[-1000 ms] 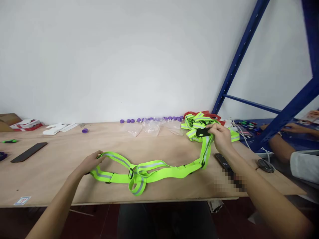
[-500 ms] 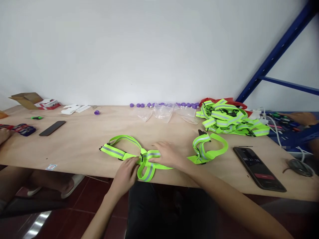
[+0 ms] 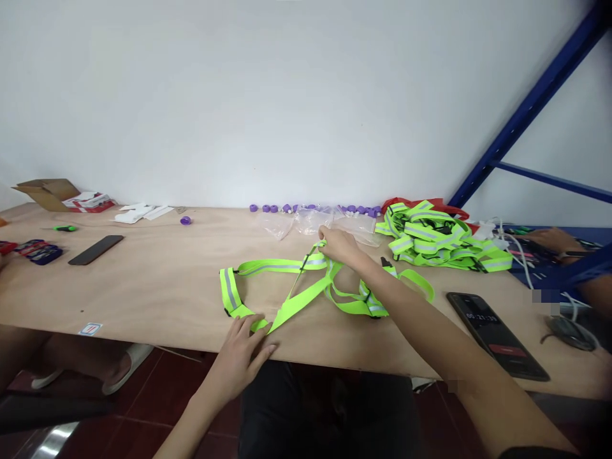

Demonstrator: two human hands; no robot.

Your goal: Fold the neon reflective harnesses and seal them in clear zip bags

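Observation:
A neon-yellow reflective harness [image 3: 306,301] with silver stripes and black buckles lies spread across the table in front of me. My right hand [image 3: 338,247] pinches its straps near the middle and holds them raised off the table. At the front edge, my left hand [image 3: 241,352] has its fingers on a lower strap, with the thumb on the near side, keeping it down at the tabletop. Between the two hands a strap runs taut on a slant. The harness's right loops [image 3: 370,303] are partly hidden behind my right forearm.
More neon harnesses are heaped in a pile [image 3: 430,236] at the back right. Purple caps [image 3: 363,210] and clear plastic bags [image 3: 313,220] line the wall. A phone with a timer [image 3: 495,335] lies at right, near a computer mouse [image 3: 571,333]. Another person's hand [image 3: 549,241] is beyond.
My right hand has moved up and away from me, lifting the harness's middle straps. My left hand has shifted slightly lower. The small front loop has been pulled out into a slanted strap.

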